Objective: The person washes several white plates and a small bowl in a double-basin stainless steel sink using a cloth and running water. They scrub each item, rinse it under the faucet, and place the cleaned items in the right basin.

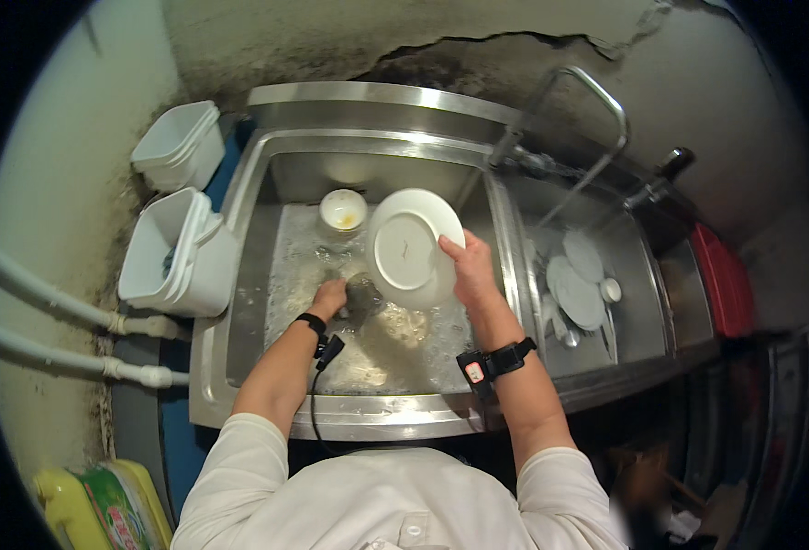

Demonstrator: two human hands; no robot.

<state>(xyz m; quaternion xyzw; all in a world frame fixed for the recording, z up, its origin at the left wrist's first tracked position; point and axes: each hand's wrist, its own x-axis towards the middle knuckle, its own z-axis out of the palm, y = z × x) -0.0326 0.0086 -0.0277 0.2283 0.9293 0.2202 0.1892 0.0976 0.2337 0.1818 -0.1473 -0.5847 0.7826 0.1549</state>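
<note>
A white oval plate (404, 251) is tilted over the left basin, its underside with the foot ring facing me. My right hand (475, 268) grips its right rim, thumb on the underside. Low at the soapy water, my left hand (330, 297) is closed at a dark grey scrubbing pad (363, 297), blurred and partly under water; its exact kind is hard to make out. Behind both hands, a white bowl (344, 209) with a yellow-orange stain inside stands in the water, seemingly on top of another bowl.
The right basin (624, 361) holds several white plates (578, 292), a small cup (610, 290) and spoons (571, 337). A bent-pipe faucet (614, 110) rises behind it. White plastic buckets (177, 254) stand left, near pipes (54, 295). A red tub (723, 282) is far right.
</note>
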